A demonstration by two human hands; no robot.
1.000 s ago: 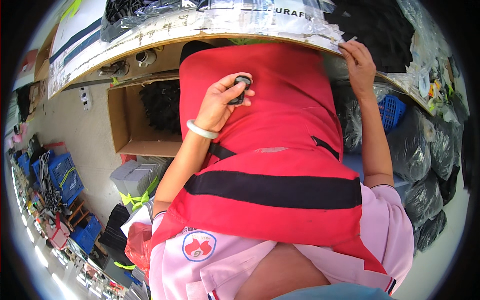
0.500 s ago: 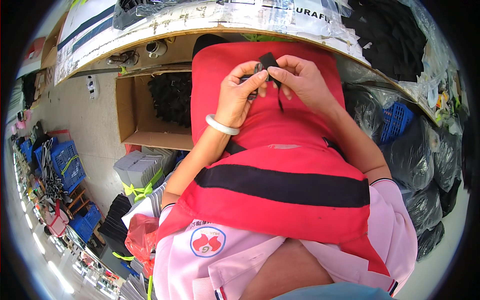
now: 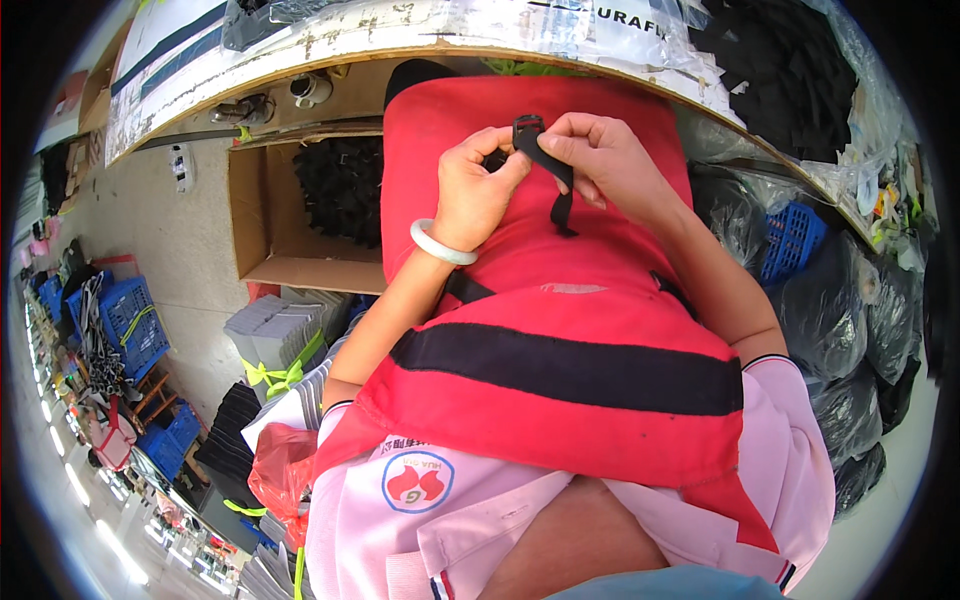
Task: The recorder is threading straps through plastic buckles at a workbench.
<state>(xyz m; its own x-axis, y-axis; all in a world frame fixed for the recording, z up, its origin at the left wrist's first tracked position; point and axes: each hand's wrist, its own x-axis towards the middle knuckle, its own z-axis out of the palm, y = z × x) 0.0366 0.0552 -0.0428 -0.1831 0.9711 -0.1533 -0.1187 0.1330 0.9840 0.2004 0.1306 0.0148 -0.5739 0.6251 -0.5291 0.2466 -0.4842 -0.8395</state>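
Two hands meet in the head view, over a red vest-like piece (image 3: 560,330) with a broad black band that lies across the person's lap and reaches up to the counter (image 3: 330,45). The left hand (image 3: 478,190), with a pale bangle (image 3: 443,245) at the wrist, has its fingers closed on a small black part that I cannot see well. The right hand (image 3: 605,160) pinches a black strap (image 3: 550,170) just below its plastic buckle (image 3: 527,128), and the free end of the strap hangs down on the red cloth.

I judge the strap to be light, thin and limp; it will fold where it is not held, so a pinch close to the buckle, as now, gives most control. The buckle looks stiff and a little smooth, easy to slip from the fingertips. The red piece seems soft and padded, not fragile.

As for room, the counter edge is just above the hands and limits any lifting forward. An open cardboard box (image 3: 300,215) with dark items stands to the left, and black plastic bags (image 3: 850,330) and a blue crate (image 3: 790,240) crowd the right side. The freest space is over the lap, toward the body.
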